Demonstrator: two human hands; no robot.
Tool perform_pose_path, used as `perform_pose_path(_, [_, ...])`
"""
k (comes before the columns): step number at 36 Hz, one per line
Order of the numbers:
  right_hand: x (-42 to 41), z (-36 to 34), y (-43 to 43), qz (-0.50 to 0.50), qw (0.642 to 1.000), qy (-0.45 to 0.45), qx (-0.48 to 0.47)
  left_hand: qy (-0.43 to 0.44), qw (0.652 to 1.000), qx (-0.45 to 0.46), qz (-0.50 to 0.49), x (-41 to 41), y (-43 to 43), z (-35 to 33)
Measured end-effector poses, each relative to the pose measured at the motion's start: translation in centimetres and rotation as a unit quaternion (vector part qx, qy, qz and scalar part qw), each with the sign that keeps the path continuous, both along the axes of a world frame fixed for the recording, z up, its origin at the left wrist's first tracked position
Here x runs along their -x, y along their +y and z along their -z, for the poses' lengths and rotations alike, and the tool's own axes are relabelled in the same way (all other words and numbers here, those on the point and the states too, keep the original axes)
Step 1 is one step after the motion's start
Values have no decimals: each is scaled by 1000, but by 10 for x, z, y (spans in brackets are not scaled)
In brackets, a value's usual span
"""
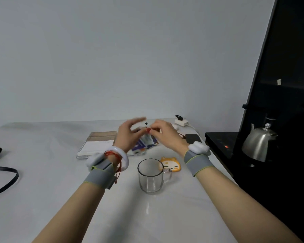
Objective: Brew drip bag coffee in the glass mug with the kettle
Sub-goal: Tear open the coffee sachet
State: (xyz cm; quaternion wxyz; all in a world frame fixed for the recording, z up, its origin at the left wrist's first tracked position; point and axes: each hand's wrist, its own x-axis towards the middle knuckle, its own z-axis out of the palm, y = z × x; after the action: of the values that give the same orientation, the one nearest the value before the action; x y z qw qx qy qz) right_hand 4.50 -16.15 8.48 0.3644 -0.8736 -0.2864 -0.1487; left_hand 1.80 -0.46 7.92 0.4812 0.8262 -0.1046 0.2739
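Behind the glass mug [150, 176], the right hand [165, 134] pinches the top of the soft, light drip bag packet [146, 143]; the left hand [128, 133] is too blurry to tell.

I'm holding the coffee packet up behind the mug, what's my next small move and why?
Probably tear the packet open along its top. Your right hand pinches that edge, your left hand is beside it but blurred, and the glass mug stands empty with no drip bag on it yet.
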Motion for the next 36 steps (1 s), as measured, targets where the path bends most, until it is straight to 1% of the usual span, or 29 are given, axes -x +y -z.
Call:
perform_pose_path(2, [0,-3,3,25,998,-2,-52,19,1000,-15,-5,-2,-1,-3])
perform_pose_path(5, [1,-3,2,73,991,24,-108,13,1000,-5,-28,0,-3,-6])
perform_pose_path(9, [4,-4,7,73,993,31,-84,56,995,80,-22,3,-3,-3])
perform_pose_path(10, [4,-6,8,73,994,33,-78,63,994,83,-16,3,-2,-4])
perform_pose_path(14, [3,-10,7,53,997,32,-48,67,997,27,-17,5,-2,-9])
perform_pose_path(16, [5,-11,10,42,998,29,-49,74,996,31,-27,5,-1,-12])
perform_pose_path(18, [8,-12,14,43,997,-9,-57,76,994,64,-46,4,-1,-14])
perform_pose_path(20, [10,-10,16,60,995,-72,-45,93,985,134,-58,2,-6,-15])
perform_pose_path(23, [12,-4,20,73,987,-140,-15,126,963,231,-57,2,-12,-13])
perform_pose_path(25, [11,0,25,86,979,-186,-1,144,950,272,-56,1,-12,-12])
perform_pose_path(27, [10,4,27,104,971,-213,-6,160,938,302,-63,-1,-13,-12])
perform_pose_path(29, [11,7,29,116,967,-225,-25,167,935,302,-77,-3,-13,-11])
perform_pose_path(31, [13,8,31,121,966,-224,-40,159,940,291,-84,-5,-15,-12])
perform_pose_path(33, [16,7,34,119,972,-195,-53,131,946,276,-103,-7,-17,-13])
perform_pose_path(36, [14,0,34,111,988,-74,-75,89,962,228,-118,-5,-19,-12])
